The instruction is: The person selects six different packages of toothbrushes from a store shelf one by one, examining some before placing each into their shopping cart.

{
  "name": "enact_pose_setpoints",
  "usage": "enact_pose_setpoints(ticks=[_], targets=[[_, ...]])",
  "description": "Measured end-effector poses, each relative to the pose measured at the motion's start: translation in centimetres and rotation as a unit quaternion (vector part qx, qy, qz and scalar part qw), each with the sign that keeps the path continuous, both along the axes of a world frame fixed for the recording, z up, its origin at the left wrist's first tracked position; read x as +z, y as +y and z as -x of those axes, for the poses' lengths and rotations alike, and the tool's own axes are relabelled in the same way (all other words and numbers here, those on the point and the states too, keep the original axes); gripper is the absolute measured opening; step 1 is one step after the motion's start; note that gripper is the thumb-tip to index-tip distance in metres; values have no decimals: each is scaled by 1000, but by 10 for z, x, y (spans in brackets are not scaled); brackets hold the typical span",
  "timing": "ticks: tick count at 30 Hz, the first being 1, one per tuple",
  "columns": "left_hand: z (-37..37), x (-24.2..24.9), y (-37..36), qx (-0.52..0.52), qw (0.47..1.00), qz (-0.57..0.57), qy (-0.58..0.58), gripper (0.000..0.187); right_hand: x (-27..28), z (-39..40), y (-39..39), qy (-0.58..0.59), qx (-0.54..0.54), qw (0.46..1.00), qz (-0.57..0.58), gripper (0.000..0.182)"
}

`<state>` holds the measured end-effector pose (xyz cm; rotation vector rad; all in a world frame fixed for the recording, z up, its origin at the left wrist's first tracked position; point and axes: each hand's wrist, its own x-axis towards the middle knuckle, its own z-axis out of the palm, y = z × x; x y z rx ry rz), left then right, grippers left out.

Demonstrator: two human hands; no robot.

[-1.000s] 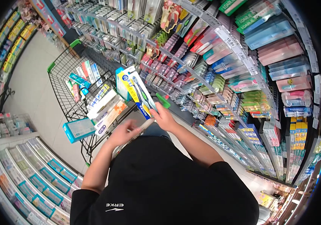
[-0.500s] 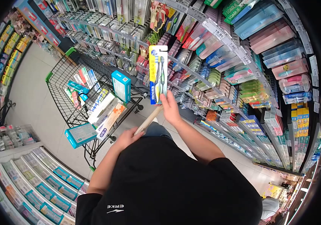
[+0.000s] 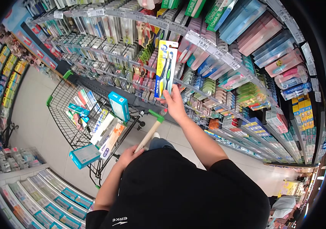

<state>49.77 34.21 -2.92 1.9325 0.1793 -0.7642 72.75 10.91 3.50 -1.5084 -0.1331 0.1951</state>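
Observation:
My right hand (image 3: 176, 104) is closed on the lower part of a toothbrush pack (image 3: 166, 70). Through its clear front show dark-handled toothbrushes with green parts, beside a yellow and blue card strip. The pack is held upright before the shelves. My left hand (image 3: 130, 155) wraps round the pale cart handle (image 3: 149, 134), whose green end lies just below my right hand. Inside the black wire shopping cart (image 3: 62, 103) are a teal box (image 3: 118, 106), another teal box (image 3: 85, 155), a white carton with orange print (image 3: 113, 136) and several smaller packs.
Racks of hanging toothbrush packs (image 3: 224, 82) with price strips (image 3: 208, 47) curve along the front and right. A low shelf of boxes (image 3: 43, 196) stands at lower left, more shelves (image 3: 8, 80) at far left. Another person (image 3: 283, 206) is at lower right.
The toothbrush pack and my right hand have moved slightly right and up, tilting a little. The green end of the cart handle now shows. My left hand stays on the handle.

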Motion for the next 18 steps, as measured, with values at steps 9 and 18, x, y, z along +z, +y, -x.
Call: enact_pose_setpoints(ticks=[9,18], targets=[[9,-7,-2,18,998,-53,-27,48,15,-58,10,-44,-10,997,59,30],[16,7,-8,24,990,-121,-72,52,29,-88,24,-52,13,998,42,29]])
